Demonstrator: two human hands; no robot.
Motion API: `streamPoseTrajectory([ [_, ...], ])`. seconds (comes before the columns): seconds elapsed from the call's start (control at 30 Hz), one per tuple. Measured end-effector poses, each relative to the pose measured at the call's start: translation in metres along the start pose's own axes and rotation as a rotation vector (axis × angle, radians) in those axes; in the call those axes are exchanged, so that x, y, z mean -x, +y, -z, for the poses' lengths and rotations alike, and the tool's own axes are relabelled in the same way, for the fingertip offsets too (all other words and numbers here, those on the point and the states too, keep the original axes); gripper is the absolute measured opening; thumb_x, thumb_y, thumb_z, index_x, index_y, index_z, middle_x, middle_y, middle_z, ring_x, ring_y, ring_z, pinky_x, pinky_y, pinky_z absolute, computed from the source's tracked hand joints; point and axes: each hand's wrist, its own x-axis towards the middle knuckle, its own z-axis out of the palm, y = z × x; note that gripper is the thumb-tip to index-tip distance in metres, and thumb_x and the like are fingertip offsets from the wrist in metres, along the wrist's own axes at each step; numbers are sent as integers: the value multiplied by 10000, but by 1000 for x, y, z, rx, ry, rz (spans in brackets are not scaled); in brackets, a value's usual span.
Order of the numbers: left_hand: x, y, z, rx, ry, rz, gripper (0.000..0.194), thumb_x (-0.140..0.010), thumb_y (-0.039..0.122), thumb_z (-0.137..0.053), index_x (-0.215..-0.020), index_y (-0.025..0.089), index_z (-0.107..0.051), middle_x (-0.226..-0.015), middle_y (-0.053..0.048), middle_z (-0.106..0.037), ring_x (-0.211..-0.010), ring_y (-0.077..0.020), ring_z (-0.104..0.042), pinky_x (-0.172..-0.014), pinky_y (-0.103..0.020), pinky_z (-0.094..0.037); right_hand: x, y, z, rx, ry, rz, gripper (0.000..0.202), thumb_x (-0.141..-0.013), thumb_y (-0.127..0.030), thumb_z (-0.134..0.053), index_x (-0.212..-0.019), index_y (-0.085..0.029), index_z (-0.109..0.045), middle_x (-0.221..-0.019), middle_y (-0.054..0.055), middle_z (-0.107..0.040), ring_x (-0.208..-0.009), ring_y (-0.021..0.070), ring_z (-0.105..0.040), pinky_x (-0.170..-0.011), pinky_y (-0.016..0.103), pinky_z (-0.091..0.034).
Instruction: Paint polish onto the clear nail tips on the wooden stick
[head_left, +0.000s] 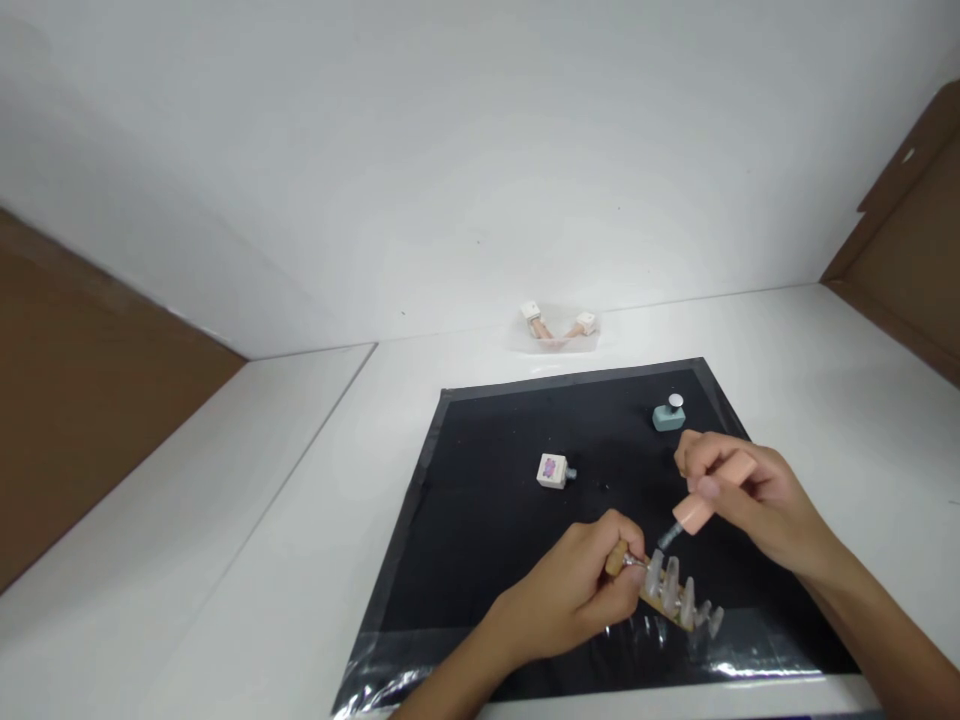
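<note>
My left hand [581, 580] is closed on the wooden end of a nail tip holder [684, 612], which bears several clear false nail tips [671, 580]. In my right hand [750, 490], the fingers pinch the peach-coloured cap of a nail polish brush [696, 512]. Its dark bristle end points down and left, close to the top of the first tip; whether they touch I cannot tell. A white nail polish bottle [553, 471] lies on its side with its grey neck to the right, without a cap.
Beneath the hands lies a black mat [472, 530] with a taped edge. A teal bottle [668, 417] with a pale round top is at its back right. Behind the mat, a clear tray [559, 345] holds two peach-and-white bottles. Brown cardboard panels [90, 390] flank the white table.
</note>
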Motion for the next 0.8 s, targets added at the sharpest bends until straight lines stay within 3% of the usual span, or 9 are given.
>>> streamPoseTrajectory([
  [0.2, -2, 3, 1, 35, 17, -9, 103, -862, 290, -375, -806, 205, -360, -574, 80, -330, -481, -71, -288, -479, -207, -242, 0, -1, -4, -78, -178, 152, 171, -866, -337, -551, -760, -203, -562, -624, -4, -497, -599, 142, -469, -534, 275, -395],
  [0.47, 1, 3, 2, 87, 27, 23, 114, -872, 299, -372, -808, 205, -365, -567, 82, -330, -473, -65, -284, -470, -202, -236, -2, -5, 0, 62, -30, 148, 254, -889, -304, -515, -659, -195, -518, -563, -9, -469, -564, 143, -450, -502, 276, -376],
  [0.63, -1, 4, 3, 113, 38, 10, 147, -880, 327, -383, -800, 205, -365, -569, 77, -341, -477, -69, -294, -465, -198, -236, -2, -6, -4, -59, -146, 224, 201, -879, -370, -523, -756, -212, -545, -593, -5, -475, -599, 157, -449, -534, 302, -389],
  [0.73, -2, 6, 4, 117, 48, 9, 168, -885, 346, -375, -796, 204, -366, -581, 71, -353, -487, -73, -304, -473, -200, -249, -2, -5, -5, -44, -206, 236, 134, -876, -318, -536, -795, -213, -556, -611, 0, -497, -616, 156, -454, -546, 296, -395],
  [0.8, -1, 5, 3, 113, 56, 11, 181, -888, 361, -372, -800, 203, -371, -583, 71, -343, -489, -74, -294, -472, -200, -247, -2, -5, -4, -6, -171, 216, 87, -868, -254, -545, -792, -214, -554, -629, 1, -504, -620, 152, -455, -544, 285, -393],
])
